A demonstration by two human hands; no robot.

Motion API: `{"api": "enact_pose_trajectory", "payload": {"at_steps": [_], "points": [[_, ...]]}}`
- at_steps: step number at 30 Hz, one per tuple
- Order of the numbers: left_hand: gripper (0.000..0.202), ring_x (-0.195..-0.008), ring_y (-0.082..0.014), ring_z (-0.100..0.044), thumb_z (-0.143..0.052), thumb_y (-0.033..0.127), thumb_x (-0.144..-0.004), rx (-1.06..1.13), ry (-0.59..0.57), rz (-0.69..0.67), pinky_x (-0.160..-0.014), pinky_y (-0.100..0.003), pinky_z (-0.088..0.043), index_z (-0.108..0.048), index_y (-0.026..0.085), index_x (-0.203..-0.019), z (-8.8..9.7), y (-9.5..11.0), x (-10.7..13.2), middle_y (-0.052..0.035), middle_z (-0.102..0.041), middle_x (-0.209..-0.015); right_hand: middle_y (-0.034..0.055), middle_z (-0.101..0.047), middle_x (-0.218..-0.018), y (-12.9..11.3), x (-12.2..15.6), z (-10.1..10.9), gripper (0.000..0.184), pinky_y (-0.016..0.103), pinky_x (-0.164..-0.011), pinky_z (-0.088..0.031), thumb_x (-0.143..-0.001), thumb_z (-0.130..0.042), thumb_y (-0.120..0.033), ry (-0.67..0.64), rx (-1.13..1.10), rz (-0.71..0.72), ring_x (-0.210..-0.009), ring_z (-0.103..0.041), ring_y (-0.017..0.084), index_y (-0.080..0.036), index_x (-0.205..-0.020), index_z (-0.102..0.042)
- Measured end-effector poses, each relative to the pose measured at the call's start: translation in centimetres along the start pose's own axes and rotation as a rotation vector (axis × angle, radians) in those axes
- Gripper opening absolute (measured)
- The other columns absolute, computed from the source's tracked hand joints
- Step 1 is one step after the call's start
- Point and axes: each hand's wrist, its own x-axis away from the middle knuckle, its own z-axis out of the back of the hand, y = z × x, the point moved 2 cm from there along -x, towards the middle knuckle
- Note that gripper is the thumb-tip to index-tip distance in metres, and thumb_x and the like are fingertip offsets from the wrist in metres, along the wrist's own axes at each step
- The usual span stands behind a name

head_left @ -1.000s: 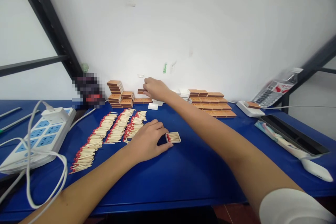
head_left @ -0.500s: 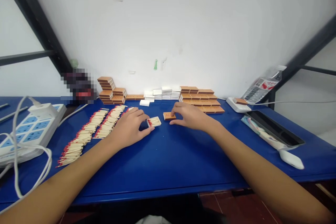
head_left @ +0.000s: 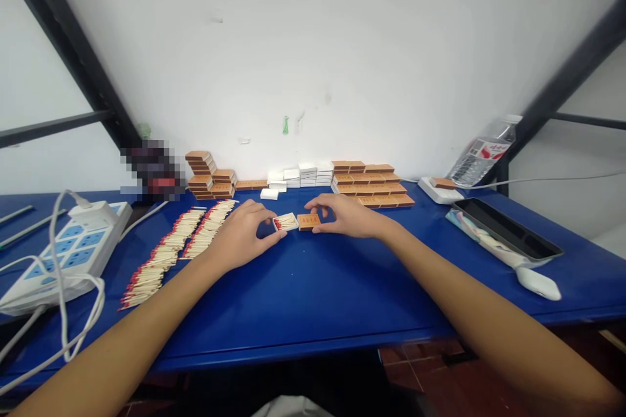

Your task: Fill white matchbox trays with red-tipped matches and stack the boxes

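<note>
My left hand (head_left: pixel 242 234) pinches a small white matchbox tray (head_left: pixel 286 222) filled with red-tipped matches, just above the blue table (head_left: pixel 313 300). My right hand (head_left: pixel 342 215) grips an orange matchbox sleeve (head_left: pixel 308 221) right beside the tray, the two nearly touching end to end. Rows of loose matches (head_left: pixel 180 244) lie to the left of my left hand. Along the wall stand stacks of orange matchboxes (head_left: pixel 210 177), a larger orange stack (head_left: pixel 372 184), and white empty trays (head_left: pixel 300 176) between them.
A white power strip (head_left: pixel 68 244) with looping cables lies at the left. At the right are a dark tray (head_left: pixel 506 231), a white mouse-like object (head_left: pixel 538 283), a plastic bottle (head_left: pixel 482 153) and another white block with an orange box (head_left: pixel 443 186). Black frame bars rise on both sides.
My right hand came back from the stack at the wall carrying an orange sleeve and brought it up against the filled tray. My left hand stayed on the tray.
</note>
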Motion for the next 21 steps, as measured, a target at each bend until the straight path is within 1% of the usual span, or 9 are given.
{"api": "enact_pose_trajectory", "payload": {"at_steps": [3, 9, 15, 18, 21], "points": [[0.030, -0.095, -0.0263, -0.061, -0.066, 0.049, -0.097, 0.017, 0.004, 0.000, -0.086, -0.040, -0.047, -0.074, 0.020, -0.100, 0.16, -0.06, -0.05, -0.0065, -0.071, -0.093, 0.0093, -0.071, -0.112, -0.41, -0.07, -0.12, 0.050, 0.034, -0.082, -0.052, -0.087, -0.080, -0.042, 0.019, -0.073, 0.022, -0.096, -0.066, 0.022, -0.018, -0.129, -0.069], [0.029, -0.095, -0.0262, -0.062, -0.065, 0.050, -0.098, 0.044, -0.006, 0.012, -0.087, -0.041, -0.047, -0.073, 0.022, -0.097, 0.29, 0.00, -0.10, -0.0061, -0.072, -0.094, 0.0088, -0.072, -0.115, -0.11, -0.10, -0.30, 0.044, 0.035, -0.081, -0.057, -0.083, -0.083, -0.040, 0.063, -0.231, -0.010, -0.098, -0.067, 0.021, -0.021, -0.122, -0.072], [0.027, -0.097, -0.0270, -0.062, -0.065, 0.047, -0.097, 0.046, -0.013, -0.002, -0.087, -0.041, -0.048, -0.074, 0.022, -0.099, 0.20, 0.07, -0.02, -0.0068, -0.071, -0.095, 0.0090, -0.072, -0.120, -0.78, 0.04, -0.09, 0.039, 0.035, -0.082, -0.059, -0.084, -0.082, -0.038, 0.084, -0.239, -0.004, -0.097, -0.069, 0.020, -0.021, -0.118, -0.072], [0.026, -0.098, -0.0278, -0.062, -0.067, 0.047, -0.096, 0.062, -0.019, 0.001, -0.088, -0.042, -0.048, -0.074, 0.022, -0.099, 0.09, 0.05, 0.00, -0.0070, -0.071, -0.095, 0.0097, -0.071, -0.123, -1.02, 0.04, -0.07, 0.038, 0.036, -0.084, -0.061, -0.084, -0.082, -0.036, 0.086, -0.281, 0.002, -0.100, -0.068, 0.020, -0.021, -0.118, -0.072], [0.028, -0.099, -0.0279, -0.063, -0.068, 0.049, -0.096, 0.111, -0.023, 0.025, -0.089, -0.042, -0.048, -0.074, 0.022, -0.099, 0.01, -0.06, -0.03, -0.0067, -0.072, -0.097, 0.0102, -0.070, -0.125, -0.86, -0.04, -0.21, 0.040, 0.040, -0.091, -0.061, -0.083, -0.083, -0.034, 0.083, -0.343, -0.003, -0.104, -0.068, 0.021, -0.021, -0.119, -0.071]]}}
